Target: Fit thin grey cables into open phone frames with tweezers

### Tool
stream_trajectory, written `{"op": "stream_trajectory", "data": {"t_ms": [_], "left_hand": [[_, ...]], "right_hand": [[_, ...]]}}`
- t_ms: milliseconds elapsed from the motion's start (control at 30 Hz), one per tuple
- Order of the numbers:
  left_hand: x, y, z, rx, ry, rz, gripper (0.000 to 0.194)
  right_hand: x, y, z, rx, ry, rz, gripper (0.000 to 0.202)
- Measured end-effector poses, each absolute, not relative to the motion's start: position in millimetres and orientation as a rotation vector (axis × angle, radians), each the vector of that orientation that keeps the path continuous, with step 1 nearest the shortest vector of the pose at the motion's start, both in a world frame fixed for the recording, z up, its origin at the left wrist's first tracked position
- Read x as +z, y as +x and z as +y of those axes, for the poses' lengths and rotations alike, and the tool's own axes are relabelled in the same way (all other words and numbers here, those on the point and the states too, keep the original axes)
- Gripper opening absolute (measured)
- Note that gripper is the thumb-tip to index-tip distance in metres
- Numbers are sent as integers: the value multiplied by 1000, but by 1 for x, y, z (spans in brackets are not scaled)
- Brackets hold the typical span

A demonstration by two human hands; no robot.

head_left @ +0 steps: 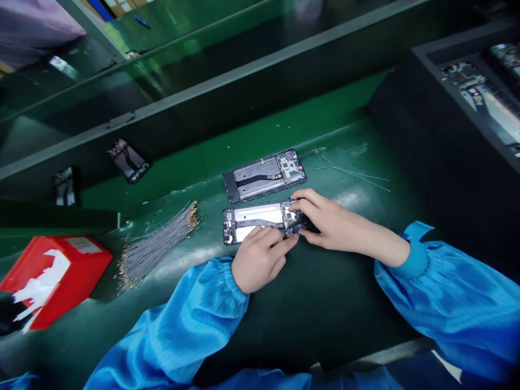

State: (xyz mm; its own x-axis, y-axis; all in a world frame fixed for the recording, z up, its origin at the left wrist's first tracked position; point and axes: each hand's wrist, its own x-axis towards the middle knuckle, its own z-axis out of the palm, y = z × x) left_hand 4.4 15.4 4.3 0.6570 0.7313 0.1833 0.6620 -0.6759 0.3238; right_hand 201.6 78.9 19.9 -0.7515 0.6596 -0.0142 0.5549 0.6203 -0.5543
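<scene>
An opened phone (260,213) lies on the green work surface, its circuit board and a dark flat cable exposed. My right hand (323,219) grips its right end, with fingers on the far edge and the thumb near the close edge. My left hand (262,254) is closed against its near edge, fingers curled and the index fingertip at the board. Part of the board is covered by my hands. Just beyond sits a second opened phone (258,184), touched by neither hand.
A bundle of thin grey cables (160,244) lies left, near a red box (77,276). Two loose thin cables (353,173) lie right. More opened phones (128,161) rest at the far left. A dark tray (430,54) at right holds other phones. A shelf edge (227,73) runs behind.
</scene>
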Motion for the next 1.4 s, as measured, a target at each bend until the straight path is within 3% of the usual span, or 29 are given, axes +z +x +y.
{"op": "stream_trajectory", "data": {"t_ms": [367,667,1400], "left_hand": [[10,4,19,357,2847,1094,30],[3,-24,33,527,2652,918,29],[4,-20,31,577,2704,990,24]], "right_hand": [[31,188,86,823,-1123,-2789,32],[28,196,88,830,-1019,-2775,21],[25,186,89,701,-1132,-2826,26]]}}
